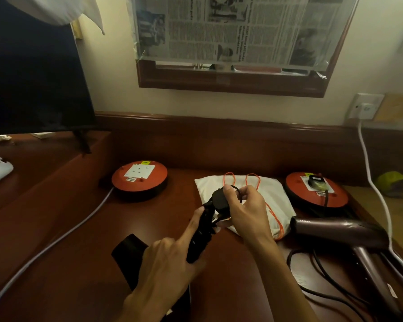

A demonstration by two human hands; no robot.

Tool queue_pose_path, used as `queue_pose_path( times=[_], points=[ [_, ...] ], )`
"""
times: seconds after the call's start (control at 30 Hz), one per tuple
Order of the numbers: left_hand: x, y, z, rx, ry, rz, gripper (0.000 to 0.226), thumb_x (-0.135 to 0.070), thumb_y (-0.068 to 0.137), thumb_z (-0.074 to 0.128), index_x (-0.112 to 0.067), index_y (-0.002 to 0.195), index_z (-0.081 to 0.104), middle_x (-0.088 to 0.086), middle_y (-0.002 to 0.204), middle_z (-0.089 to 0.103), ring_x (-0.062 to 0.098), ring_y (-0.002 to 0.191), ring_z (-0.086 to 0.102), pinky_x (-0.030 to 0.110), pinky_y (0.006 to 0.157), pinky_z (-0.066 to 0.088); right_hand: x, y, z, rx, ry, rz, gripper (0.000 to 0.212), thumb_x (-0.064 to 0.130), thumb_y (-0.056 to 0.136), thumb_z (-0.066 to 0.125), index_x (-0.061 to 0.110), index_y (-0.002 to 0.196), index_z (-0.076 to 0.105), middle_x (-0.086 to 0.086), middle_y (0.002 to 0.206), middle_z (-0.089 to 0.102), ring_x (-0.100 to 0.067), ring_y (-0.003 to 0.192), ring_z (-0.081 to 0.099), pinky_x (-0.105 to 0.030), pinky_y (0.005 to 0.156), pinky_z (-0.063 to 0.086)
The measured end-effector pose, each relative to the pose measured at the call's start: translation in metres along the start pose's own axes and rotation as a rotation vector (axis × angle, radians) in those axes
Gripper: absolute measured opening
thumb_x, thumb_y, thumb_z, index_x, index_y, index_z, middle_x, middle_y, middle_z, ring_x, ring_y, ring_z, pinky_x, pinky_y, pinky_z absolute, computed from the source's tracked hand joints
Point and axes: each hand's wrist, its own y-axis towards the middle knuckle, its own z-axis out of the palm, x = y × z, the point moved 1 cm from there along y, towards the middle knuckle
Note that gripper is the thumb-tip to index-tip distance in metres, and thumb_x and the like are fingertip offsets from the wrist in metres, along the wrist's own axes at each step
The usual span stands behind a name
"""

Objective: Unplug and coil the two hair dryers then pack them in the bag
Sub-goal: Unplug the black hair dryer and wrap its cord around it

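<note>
Between hands [244, 206]: black dryer [197, 238], plug [220, 198] pinched.

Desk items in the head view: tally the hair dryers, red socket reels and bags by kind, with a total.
Hair dryers: 2, a black hair dryer held in the hands, a purple hair dryer lying on the desk.
Red socket reels: 2, left reel, right reel.
Bags: 1, white drawstring bag.
Total: 5

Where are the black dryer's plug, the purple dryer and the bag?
black plug [220, 198], head view, on the plug body.
purple hair dryer [335, 231], head view, on its barrel.
white bag [272, 191], head view, on bare cloth.
</note>
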Motion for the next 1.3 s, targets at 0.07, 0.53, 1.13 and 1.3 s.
queue_pose_path(
  times=[0.07, 0.53, 1.13, 1.3],
  points=[
    [-0.001, -0.001, 0.004, 0.033, -0.002, -0.008, 0.103, -0.052, 0.093, 0.054, -0.058, 0.145, -0.035, -0.009, 0.074, 0.055, 0.008, 0.068, 0.054, 0.018, 0.063, 0.034, 0.002, 0.003, -0.001, 0.014, -0.046, 0.022, 0.049, 0.060, 0.078, 0.058, 0.012, 0.080, 0.050, -0.023, 0.093, 0.066, -0.042, 0.078, 0.071, -0.056, 0.058, 0.057],
    [0.003, 0.016, 0.007, 0.203, -0.205, -0.011, 0.105, -0.045, 0.085, 0.069, -0.062, 0.154, -0.007, -0.009, 0.070, 0.058, 0.007, 0.060, 0.057, 0.016, 0.061, 0.047, -0.005, 0.029, -0.016, 0.194, -0.239, 0.058, 0.017, 0.022, 0.094, 0.070, 0.011, 0.096, 0.057, -0.017, 0.095, 0.071, -0.029, 0.078, 0.075, -0.041, 0.057, 0.063],
    [0.054, 0.057, -0.027, 0.667, -0.733, 0.063, 0.070, -0.033, 0.088, 0.082, -0.065, 0.137, 0.043, -0.010, 0.136, 0.063, 0.020, 0.103, 0.074, 0.032, 0.084, 0.060, 0.021, 0.032, -0.058, 1.047, -0.391, 0.029, 0.056, 0.021, 0.093, 0.073, 0.035, 0.143, 0.053, 0.023, 0.112, 0.065, -0.011, 0.080, 0.070, -0.033, 0.068, 0.058],
    [0.059, 0.058, -0.030, 0.765, -0.824, 0.066, 0.067, -0.029, 0.092, 0.078, -0.067, 0.137, 0.046, 0.008, 0.127, 0.069, 0.045, 0.108, 0.067, 0.054, 0.093, 0.056, 0.018, 0.031, -0.051, 0.857, -0.595, -0.336, 0.040, 0.025, 0.090, 0.076, 0.039, 0.126, 0.069, 0.020, 0.141, 0.035, -0.006, 0.109, 0.057, -0.017, 0.081, 0.051]
  ],
)
